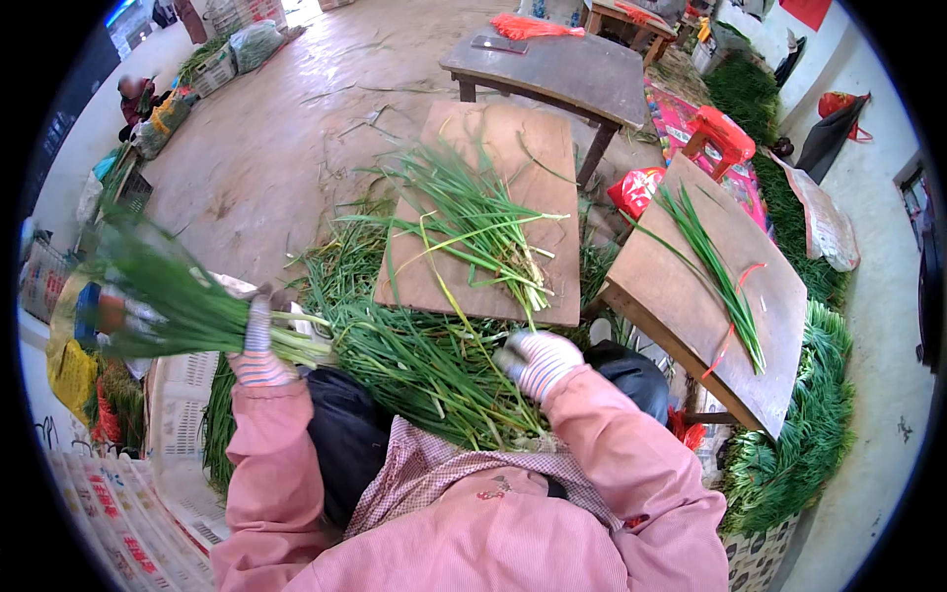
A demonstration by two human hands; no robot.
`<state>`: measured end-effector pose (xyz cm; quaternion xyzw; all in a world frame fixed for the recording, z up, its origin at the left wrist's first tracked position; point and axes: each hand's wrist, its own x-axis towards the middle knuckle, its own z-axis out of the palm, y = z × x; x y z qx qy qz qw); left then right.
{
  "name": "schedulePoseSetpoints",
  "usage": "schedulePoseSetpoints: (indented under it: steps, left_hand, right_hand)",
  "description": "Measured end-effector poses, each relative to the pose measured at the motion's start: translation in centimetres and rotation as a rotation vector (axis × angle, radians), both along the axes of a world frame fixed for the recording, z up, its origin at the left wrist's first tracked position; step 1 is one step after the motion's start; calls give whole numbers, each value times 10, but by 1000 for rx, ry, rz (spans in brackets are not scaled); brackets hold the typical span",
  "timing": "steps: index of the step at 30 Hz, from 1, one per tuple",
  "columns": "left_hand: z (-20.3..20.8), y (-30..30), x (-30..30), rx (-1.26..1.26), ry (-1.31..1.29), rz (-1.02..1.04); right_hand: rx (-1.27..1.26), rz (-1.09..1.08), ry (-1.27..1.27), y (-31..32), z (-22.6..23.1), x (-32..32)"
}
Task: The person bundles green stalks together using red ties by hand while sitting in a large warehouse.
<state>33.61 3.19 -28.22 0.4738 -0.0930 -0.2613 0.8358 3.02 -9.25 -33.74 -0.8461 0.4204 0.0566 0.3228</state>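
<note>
My left hand (258,335), in a striped knit glove, is closed around a thick bunch of green chives (197,314). Their pale stem ends point right, and the leafy end is smeared by motion. My right hand (541,361), gloved the same way, is just off the near edge of a wooden board (538,187). Its fingers are curled together beside some yellowish leaves; what they pinch, if anything, is hidden. On the board lies a loose pile of chives (483,222), pale stems toward me. More loose chives (424,370) cover my lap.
To the right, a small wooden table (769,286) bears a few chives and a red tie (735,321). Stacked chives (799,424) line the right wall. A dark table (552,69) with red ties (533,28) stands ahead. Another person (136,104) sits far left near filled bags.
</note>
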Motion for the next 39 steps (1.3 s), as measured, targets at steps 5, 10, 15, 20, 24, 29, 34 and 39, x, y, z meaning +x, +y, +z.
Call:
schedulePoseSetpoints:
  steps: [5,10,15,20,24,29,34,39]
  left_hand:
    - [-16,-18,-24,-78,8,-361]
    - [-53,-25,-83,21,452,-402]
    - [-66,-32,-95,159,525,-361]
    - [-62,-34,-85,8,477,-289]
    - [-54,-26,-62,-55,353,-200]
    - [-44,-12,-43,-49,305,-158]
    - [-46,-8,-40,-24,41,-159]
    - [-45,-20,-43,-127,22,-513]
  right_hand:
    - [-438,-310,-19,-73,-4,-2]
    - [-252,-410,222,-118,-24,20]
    - [-167,-127,303,-132,-20,45]
    - [-424,-200,139,-136,1,37]
    - [-628,161,90,-117,-22,17]
    - [-448,353,340,-111,-19,-1]
    - [-184,122,85,-139,10,-47]
    - [-431,-273,-364,-135,50,-62]
